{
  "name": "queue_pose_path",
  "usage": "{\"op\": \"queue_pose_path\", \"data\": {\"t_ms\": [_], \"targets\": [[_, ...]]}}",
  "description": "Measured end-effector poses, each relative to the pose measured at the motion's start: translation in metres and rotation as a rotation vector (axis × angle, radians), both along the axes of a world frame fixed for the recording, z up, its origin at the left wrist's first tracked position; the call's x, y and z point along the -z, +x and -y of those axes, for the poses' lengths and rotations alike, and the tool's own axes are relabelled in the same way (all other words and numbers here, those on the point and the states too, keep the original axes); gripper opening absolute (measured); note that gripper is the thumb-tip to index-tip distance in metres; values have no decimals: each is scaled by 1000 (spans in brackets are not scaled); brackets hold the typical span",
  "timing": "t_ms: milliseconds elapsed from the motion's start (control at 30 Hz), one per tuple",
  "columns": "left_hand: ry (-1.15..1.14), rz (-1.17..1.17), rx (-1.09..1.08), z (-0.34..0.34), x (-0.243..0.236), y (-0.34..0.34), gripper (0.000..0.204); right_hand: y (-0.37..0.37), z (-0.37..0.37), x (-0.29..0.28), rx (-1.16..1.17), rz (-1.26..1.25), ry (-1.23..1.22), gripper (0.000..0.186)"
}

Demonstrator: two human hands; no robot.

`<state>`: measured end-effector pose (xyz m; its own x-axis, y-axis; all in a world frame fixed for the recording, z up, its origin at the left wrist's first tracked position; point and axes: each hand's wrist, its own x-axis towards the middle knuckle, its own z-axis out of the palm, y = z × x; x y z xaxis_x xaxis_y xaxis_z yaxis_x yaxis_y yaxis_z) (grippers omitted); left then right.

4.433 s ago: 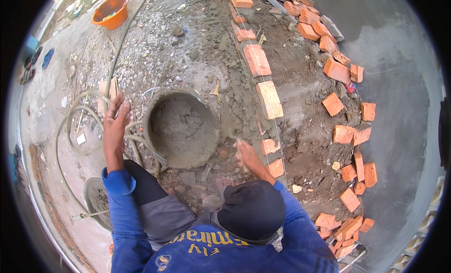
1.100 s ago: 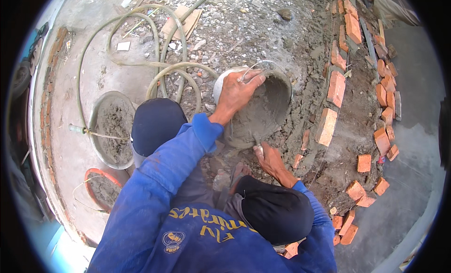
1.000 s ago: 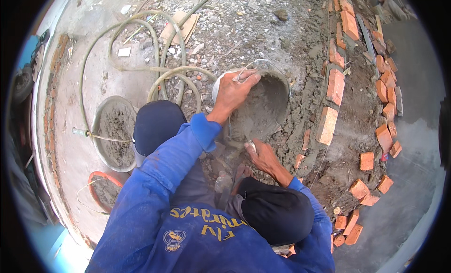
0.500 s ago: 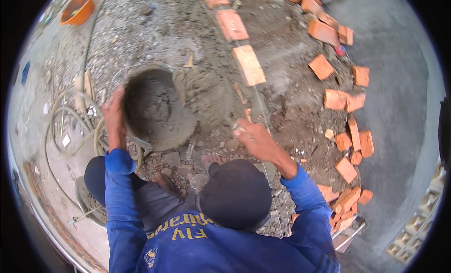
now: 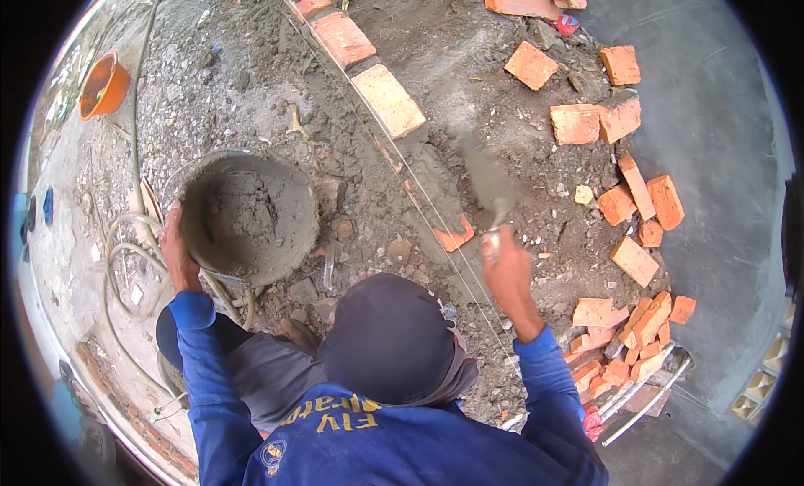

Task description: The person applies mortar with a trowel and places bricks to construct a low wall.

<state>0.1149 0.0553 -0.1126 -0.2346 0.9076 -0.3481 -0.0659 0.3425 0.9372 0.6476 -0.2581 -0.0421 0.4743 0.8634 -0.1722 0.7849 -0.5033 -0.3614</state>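
Note:
My left hand (image 5: 178, 253) grips the left side of a round bucket (image 5: 199, 239), with part of the fingers hidden. Wet grey mortar (image 5: 251, 210) lies inside it. In my right hand (image 5: 509, 277) is the handle of a trowel (image 5: 490, 180), its blade smeared by motion over the ground to the right of a string line (image 5: 431, 203). Beyond the trowel, to the left, a row of laid bricks (image 5: 389, 101) runs away from me along the string. A broken brick piece (image 5: 455, 235) sits in the mortar bed beside the trowel.
Loose bricks (image 5: 635, 262) lie scattered at the right, with a heap of broken ones (image 5: 641, 331) nearer me. A hose (image 5: 113, 260) coils left of the bucket. An orange basin (image 5: 105, 86) stands at the far left. Smooth grey floor (image 5: 712, 151) borders the right.
The trowel has swung from the bucket's right side to right of the string, and my right hand has moved right. My left hand stays at the bucket. The whole view has shifted.

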Motion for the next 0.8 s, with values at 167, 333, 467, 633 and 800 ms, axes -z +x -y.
{"op": "queue_pose_path", "data": {"t_ms": [167, 333, 467, 633, 800], "targets": [[-24, 44, 65, 4, -18, 3, 54, 32, -48, -9, -25, -564, -76, 37], [-11, 39, 81, 3, -5, 18, 55, 54, 28, 62, 105, -661, -261, 48], [-20, 56, 36, 9, -20, 5, 54, 73, 40, 9, 280, -889, -551, 55], [-6, 54, 63, -1, -10, -10, 50, 12, -56, -68, -374, -545, 19, 46], [-83, 171, 144, 3, -2, 3, 54, -78, -151, -68, -579, -537, -84, 49]]}}
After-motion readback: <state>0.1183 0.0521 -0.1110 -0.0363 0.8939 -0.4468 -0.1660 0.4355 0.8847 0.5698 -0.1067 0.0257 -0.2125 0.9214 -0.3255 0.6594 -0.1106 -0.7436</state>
